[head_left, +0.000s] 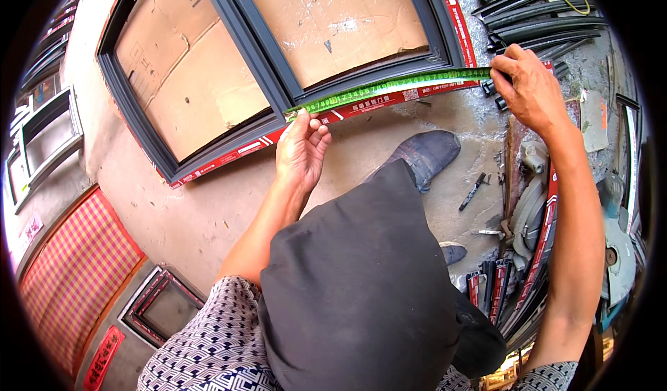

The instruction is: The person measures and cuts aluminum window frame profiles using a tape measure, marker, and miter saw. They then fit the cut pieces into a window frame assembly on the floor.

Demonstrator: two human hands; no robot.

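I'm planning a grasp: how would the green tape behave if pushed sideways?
The green tape would probably flex or twist, being long and narrow. It likely has springy stiffness, spanning smoothly between left hand and right hand. Its glossy face may slip.

A grey, scuffed concrete floor [160,158] spreads through the room, brightly lit toward the upper left. Along the left side are pale frames [55,144], a checked red-and-yellow cloth [80,273] and a red paper strip [104,360]; dark profiles [545,23] lie heaped at upper right.
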